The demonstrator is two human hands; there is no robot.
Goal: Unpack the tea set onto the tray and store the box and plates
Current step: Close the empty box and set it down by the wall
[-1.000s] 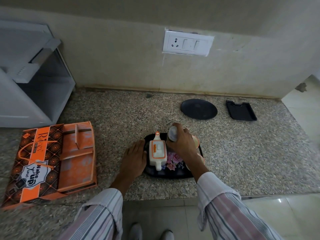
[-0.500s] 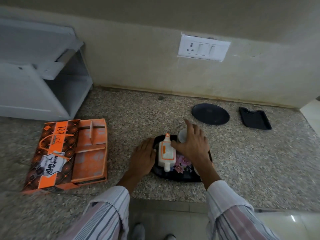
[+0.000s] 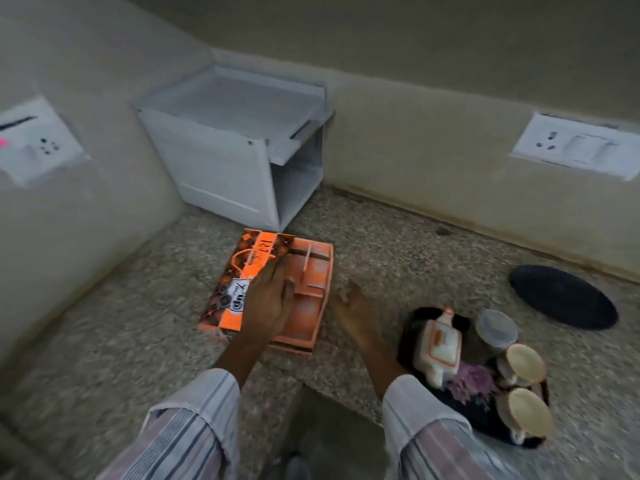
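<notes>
The orange tea-set box [image 3: 311,271] lies open on the granite counter, its lid folded out to the left and its divided inner tray bare. My left hand [image 3: 268,306] hovers flat over the middle of the box, fingers apart, holding nothing. My right hand [image 3: 353,306] is open just right of the box, between it and the black floral tray [image 3: 412,327]. On that tray stand a white and orange teapot [image 3: 440,344], a lidded pot [image 3: 495,329] and two cups [image 3: 524,363].
A white shelf unit [image 3: 239,147] stands in the corner behind the box. A round black plate [image 3: 562,301] lies on the counter at the right. Wall sockets [image 3: 578,148] sit above the counter. The counter's front edge runs near my sleeves.
Both hands left the tray and moved left to the box. My right hand let go of the lidded pot. The view swung left, so the tray now sits at the right.
</notes>
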